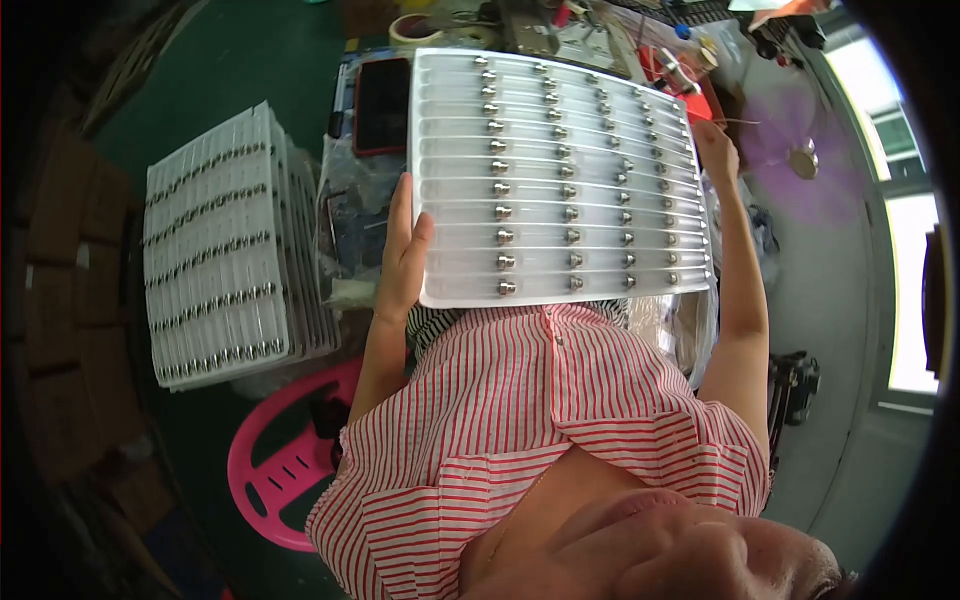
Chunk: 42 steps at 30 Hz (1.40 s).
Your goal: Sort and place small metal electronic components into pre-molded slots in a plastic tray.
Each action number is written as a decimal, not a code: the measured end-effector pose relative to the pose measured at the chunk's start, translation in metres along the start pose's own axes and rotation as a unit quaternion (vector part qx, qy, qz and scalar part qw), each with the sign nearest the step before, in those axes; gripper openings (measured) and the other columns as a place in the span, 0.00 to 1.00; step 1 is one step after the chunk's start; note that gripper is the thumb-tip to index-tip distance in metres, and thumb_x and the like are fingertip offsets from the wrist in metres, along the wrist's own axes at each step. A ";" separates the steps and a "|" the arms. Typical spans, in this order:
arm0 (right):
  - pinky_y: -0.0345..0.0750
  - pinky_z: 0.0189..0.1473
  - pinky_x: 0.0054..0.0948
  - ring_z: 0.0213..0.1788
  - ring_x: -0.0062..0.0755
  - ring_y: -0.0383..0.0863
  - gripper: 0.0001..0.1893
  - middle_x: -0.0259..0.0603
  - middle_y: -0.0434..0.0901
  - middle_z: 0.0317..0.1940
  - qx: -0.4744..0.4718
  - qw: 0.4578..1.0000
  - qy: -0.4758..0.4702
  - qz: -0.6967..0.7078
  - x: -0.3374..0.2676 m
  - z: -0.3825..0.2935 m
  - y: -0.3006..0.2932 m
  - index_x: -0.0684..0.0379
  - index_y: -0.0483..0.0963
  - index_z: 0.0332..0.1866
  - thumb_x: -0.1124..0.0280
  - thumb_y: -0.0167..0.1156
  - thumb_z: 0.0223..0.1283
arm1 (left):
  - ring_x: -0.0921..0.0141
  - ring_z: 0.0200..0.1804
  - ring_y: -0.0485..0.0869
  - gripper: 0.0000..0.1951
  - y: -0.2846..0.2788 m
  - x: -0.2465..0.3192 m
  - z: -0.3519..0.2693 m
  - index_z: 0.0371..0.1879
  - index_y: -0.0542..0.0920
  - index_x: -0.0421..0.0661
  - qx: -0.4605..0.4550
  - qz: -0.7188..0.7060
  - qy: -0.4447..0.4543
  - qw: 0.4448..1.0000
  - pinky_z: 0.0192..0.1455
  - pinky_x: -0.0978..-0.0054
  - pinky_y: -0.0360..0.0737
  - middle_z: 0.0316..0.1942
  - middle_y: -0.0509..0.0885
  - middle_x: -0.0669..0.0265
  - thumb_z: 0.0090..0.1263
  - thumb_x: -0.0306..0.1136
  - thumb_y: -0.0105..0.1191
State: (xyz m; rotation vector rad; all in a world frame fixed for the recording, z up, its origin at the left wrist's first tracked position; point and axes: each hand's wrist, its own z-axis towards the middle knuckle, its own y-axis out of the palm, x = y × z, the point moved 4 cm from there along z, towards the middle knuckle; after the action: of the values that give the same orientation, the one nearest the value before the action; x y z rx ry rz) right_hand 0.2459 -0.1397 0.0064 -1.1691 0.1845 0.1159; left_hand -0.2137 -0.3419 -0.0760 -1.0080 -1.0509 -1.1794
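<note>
A white plastic tray (457, 180) with long parallel channels spans the middle of the view in front of my body. Small shiny metal fittings (568, 192) sit in its channels in four columns. My left hand (405, 255) grips the tray's left edge, with thumb and fingertips showing beside the rim. At the upper right edge, my right hand (718, 154) is closed on the rim; its fingertips are partly hidden. To the left stands a stack of similar white trays (217, 247), its top one holding rows of metal pieces.
A phone in a red case (382, 105) lies left of the held tray. Behind it are a tape roll (416, 28) and assorted tools. A pink toy-like steering wheel (281, 465) is at lower left, and a purple fan (802, 157) spins at right. Cardboard boxes (67, 300) line the far left.
</note>
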 end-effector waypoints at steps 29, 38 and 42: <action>0.77 0.35 0.31 0.32 0.34 0.79 0.15 0.37 0.78 0.31 -0.133 0.836 -0.438 0.304 -0.240 -0.100 -0.060 0.55 0.78 0.45 0.69 0.66 0.49 | 0.77 0.36 0.79 0.18 0.055 0.094 0.049 0.53 0.76 0.46 -0.074 0.040 0.043 0.996 0.36 0.82 0.76 0.42 0.83 0.64 0.62 0.29 0.58; 0.79 0.42 0.27 0.41 0.32 0.80 0.24 0.37 0.79 0.43 -0.238 0.790 -0.438 0.355 -0.302 -0.065 -0.040 0.54 0.73 0.56 0.77 0.63 0.50 | 0.75 0.27 0.81 0.13 -0.023 0.061 0.054 0.43 0.74 0.38 0.099 -0.119 -0.042 0.987 0.30 0.82 0.77 0.32 0.83 0.59 0.66 0.34 0.55; 0.78 0.46 0.28 0.44 0.35 0.80 0.21 0.40 0.79 0.45 -0.259 0.750 -0.463 0.395 -0.304 -0.069 -0.047 0.57 0.75 0.52 0.82 0.61 0.50 | 0.75 0.22 0.79 0.17 0.000 0.070 0.087 0.39 0.74 0.41 0.003 -0.171 -0.090 0.981 0.25 0.83 0.74 0.26 0.82 0.59 0.71 0.46 0.46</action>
State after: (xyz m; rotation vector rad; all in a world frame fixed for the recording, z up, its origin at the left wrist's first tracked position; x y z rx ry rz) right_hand -0.0491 -0.2197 0.0851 -1.3761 -0.2785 1.5620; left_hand -0.2162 -0.2724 0.0113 -0.9656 -1.4122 -1.3773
